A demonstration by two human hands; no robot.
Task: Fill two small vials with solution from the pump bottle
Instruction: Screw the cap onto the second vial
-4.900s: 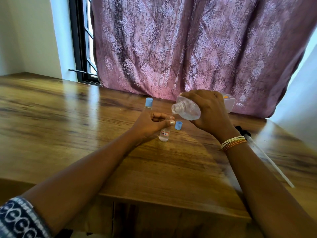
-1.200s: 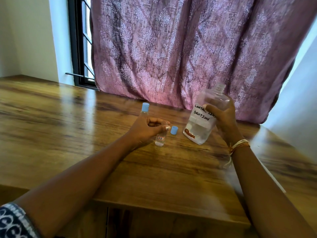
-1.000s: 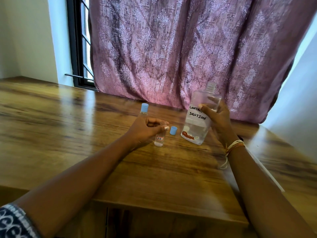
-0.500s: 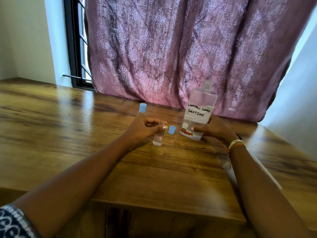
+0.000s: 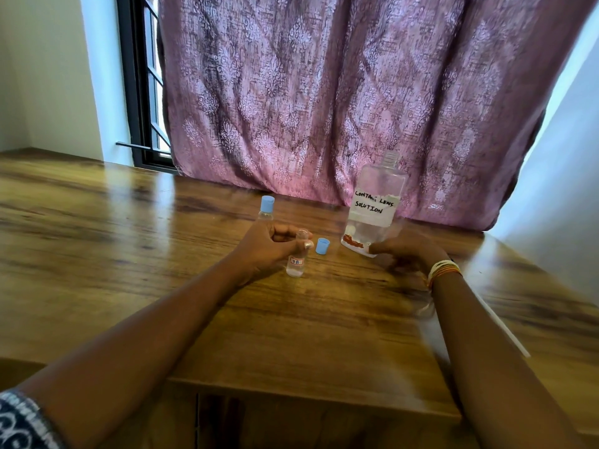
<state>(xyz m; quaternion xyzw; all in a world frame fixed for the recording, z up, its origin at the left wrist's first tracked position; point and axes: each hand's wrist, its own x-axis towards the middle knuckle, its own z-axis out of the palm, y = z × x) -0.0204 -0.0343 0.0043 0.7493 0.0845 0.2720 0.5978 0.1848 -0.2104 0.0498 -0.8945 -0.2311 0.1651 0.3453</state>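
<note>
Patterned navy sleeve (image 5: 19, 422) left; thread bangles (image 5: 442, 270) right.

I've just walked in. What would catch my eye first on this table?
Probably the tall clear bottle hand-labelled "Contact Lens Solution", standing open at the back right by the purple curtain. Then the left hand pinching a tiny open vial at centre, its blue cap lying just right of it.
</note>
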